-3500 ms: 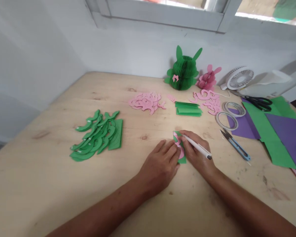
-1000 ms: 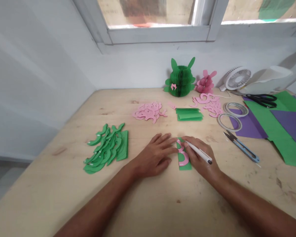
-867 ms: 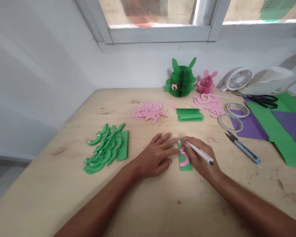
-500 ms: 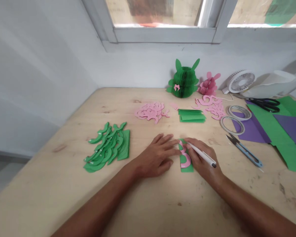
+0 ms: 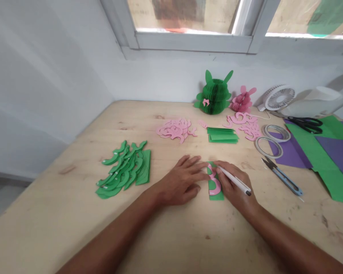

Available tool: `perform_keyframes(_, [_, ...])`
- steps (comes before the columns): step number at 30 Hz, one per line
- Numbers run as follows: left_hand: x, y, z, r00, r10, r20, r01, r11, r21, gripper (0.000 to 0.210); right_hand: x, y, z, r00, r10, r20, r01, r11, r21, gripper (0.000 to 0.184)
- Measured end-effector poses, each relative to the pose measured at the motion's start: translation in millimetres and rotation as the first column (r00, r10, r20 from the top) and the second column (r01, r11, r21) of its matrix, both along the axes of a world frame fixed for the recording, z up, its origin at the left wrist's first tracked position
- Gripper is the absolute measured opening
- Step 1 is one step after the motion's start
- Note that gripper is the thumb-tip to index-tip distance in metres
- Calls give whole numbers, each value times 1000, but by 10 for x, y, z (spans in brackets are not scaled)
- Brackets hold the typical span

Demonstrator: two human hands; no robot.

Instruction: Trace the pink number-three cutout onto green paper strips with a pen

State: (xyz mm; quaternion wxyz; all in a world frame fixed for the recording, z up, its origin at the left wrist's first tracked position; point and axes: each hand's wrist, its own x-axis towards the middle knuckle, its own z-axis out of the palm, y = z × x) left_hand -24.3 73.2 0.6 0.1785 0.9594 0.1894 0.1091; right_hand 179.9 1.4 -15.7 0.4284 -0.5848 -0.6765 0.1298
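A white pen is gripped in my right hand, its tip at the upper edge of a curved pink paper cutout. The cutout lies on a narrow green paper strip flat on the table. My left hand rests palm down with fingers spread; its fingertips press the left side of the cutout and strip. Left of it lies a heap of curved green paper cutouts. Beyond my hands are a pile of pink cutouts and folded green paper strips.
At the back stand a green paper honeycomb figure, a smaller pink one and a white fan. On the right lie tape rolls, blue thread snips, black scissors, green paper and purple paper. More pink cutouts lie nearby.
The view has shifted very slightly. Both hands, the pen and the paper pieces stay practically where they were.
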Motion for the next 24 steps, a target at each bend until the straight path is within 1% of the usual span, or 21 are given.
perform_keyframes(8, [1,9,-18,1000,-7,-15,7,1000,-28,45,9,-10,5,1000,4,24,-5,999,31,22])
perform_keyframes(12, [-2,9,-23,1000,10,13,-9,998,-64,44,13,-5,6,1000,8,19,-8,1000,23,21])
perform_keyframes(17, [-12,15,-40,994,41,104,-27,992,-127,37,4,1,-3,1000,17,-7,-17,1000,4,20])
perform_keyframes(24, [-6,7,-38,993,41,107,-29,993,-118,31,3,-7,-3,999,15,-35,-15,1000,-6,22])
